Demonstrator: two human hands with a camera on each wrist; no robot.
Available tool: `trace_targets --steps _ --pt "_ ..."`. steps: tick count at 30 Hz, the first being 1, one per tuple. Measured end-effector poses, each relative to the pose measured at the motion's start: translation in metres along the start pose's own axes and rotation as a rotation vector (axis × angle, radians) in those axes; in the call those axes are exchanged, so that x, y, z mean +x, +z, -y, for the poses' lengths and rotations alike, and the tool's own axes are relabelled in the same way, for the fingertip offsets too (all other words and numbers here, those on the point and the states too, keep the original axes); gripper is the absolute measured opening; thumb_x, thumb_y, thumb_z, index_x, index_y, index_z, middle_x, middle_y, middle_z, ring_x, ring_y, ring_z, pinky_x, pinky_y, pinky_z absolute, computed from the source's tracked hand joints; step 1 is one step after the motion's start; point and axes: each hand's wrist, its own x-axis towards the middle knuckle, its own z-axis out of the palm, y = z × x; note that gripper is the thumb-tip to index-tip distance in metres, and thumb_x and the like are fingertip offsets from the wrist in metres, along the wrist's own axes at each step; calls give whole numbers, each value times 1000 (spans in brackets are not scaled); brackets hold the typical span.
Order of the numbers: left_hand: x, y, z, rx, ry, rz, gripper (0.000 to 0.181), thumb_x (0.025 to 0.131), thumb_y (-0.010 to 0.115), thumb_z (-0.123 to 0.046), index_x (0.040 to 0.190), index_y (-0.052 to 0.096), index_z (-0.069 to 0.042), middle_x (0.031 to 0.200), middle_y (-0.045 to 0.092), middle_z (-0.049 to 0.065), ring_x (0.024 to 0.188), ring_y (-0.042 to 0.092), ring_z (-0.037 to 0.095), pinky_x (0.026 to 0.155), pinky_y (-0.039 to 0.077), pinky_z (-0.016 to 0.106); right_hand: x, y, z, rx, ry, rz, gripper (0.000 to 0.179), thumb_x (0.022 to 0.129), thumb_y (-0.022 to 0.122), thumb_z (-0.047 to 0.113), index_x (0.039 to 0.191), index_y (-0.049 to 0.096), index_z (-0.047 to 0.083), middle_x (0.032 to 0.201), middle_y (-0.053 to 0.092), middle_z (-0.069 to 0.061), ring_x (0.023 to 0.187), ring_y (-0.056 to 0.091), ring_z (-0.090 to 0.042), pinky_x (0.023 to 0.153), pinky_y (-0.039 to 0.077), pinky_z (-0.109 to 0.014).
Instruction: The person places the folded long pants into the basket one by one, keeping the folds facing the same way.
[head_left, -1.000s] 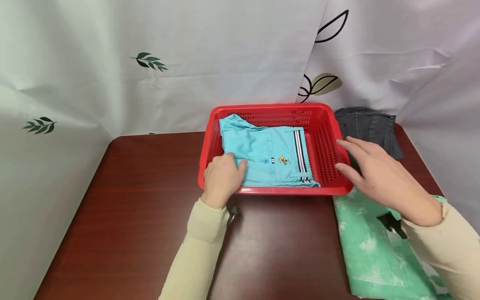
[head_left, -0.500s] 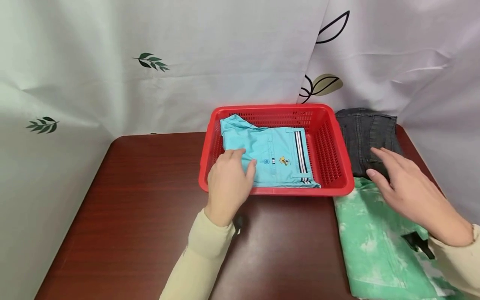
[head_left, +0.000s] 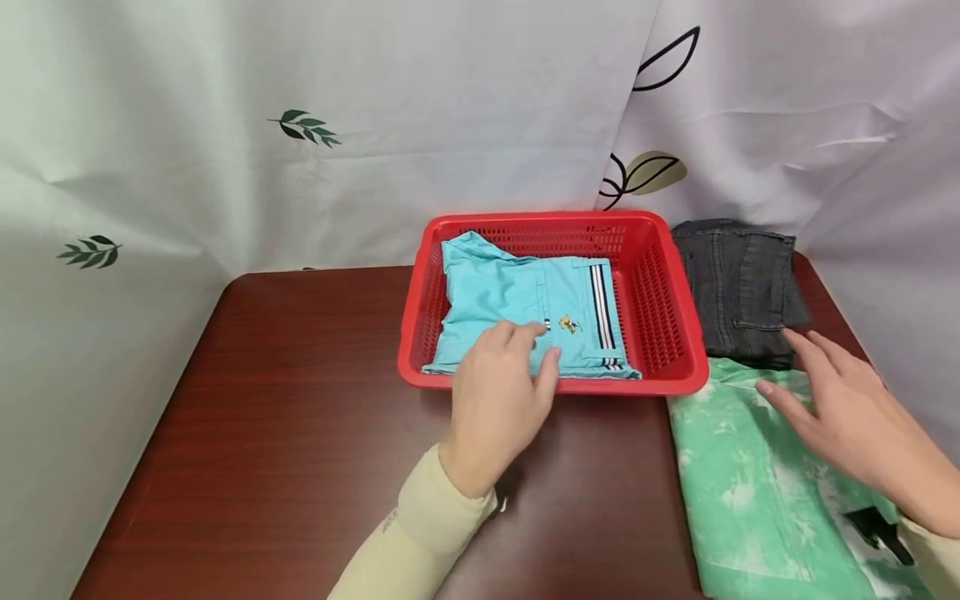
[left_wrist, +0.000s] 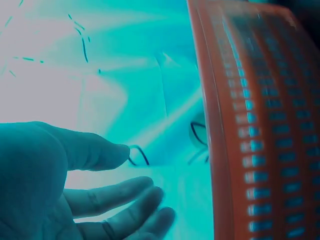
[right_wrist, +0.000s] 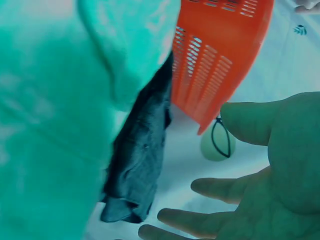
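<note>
- Nearest us, the green cloth (head_left: 738,492) lies folded at between four and five o'clock from the basket (head_left: 555,218); it looks soft, floppy and bulky, so it probably wants both hands underneath.
- Right hand (head_left: 855,417) hovers above it, thumb well apart from the fingers, nothing held, hiding part of the cloth.
- Left hand (head_left: 498,396) at seven o'clock, over the front rim: fingers loosely parted, grip empty.
- The basket looks like stiff, light plastic; the rim seems the place to grab.
- Inside, the blue garment (head_left: 577,292) lies folded, soft by the look of it.
- Over at three, just outside, sit the dark jeans (head_left: 742,287), likely heavier; the basket wall blocks the left hand's route.
- Twelve o'clock: a leaf-print curtain (head_left: 412,125) behind everything.
</note>
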Motion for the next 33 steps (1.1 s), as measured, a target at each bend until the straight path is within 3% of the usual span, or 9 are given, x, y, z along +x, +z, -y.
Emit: trace_targets --steps 5,10,15,23,27,30,33 --pt "-9 7 -14 -44 104 -17 18 89 75 -28 98 76 -13 80 66 -2 67 61 10 57 52 26 -10 3 -11 -12 75 33 84 101 62 32 151 16 -18 138 28 -48 130 22 -65 101 19 -76" --pt "-16 20 -25 -43 189 -3 11 92 70 -25 92 74 -15 79 66 -4 66 62 10 57 52 25 -18 7 -24 -34 148 71 92 100 63 35 152 7 -16 142 18 -51 125 22 -68 95 23 -77" --pt "-24 33 -33 1 260 27 11 92 70 -27 89 73 -16 76 64 -6 65 61 9 58 50 23 -25 13 -35 -51 198 73 96 99 65 33 153 2 -15 143 11 -52 130 15 -68 97 19 -78" --pt "-35 54 -46 73 345 79 12 89 72 -30 86 71 -19 76 63 -8 66 60 6 58 47 19 -35 16 -38 -77 288 61 99 94 71 16 153 -2 -14 148 5 -49 136 10 -65 99 22 -76" --pt "-39 61 -50 111 356 133 15 89 72 -34 83 70 -20 72 60 -8 62 58 7 54 43 19 -37 16 -42 -91 367 88 103 94 70 14 153 -10 -12 149 0 -48 136 9 -65 101 21 -75" --pt "-41 66 -52 127 346 165 20 89 72 -37 80 69 -20 70 58 -8 61 57 8 52 41 20 -39 18 -51 -60 413 96 105 98 66 27 152 -16 -10 151 -3 -45 137 8 -64 103 20 -74" --pt "-41 71 -53 150 330 192 25 90 71 -42 78 67 -20 69 56 -7 60 57 9 51 39 21 -42 20 -62 -2 433 85 112 97 49 61 152 -17 -11 154 -6 -42 137 7 -64 102 20 -74"
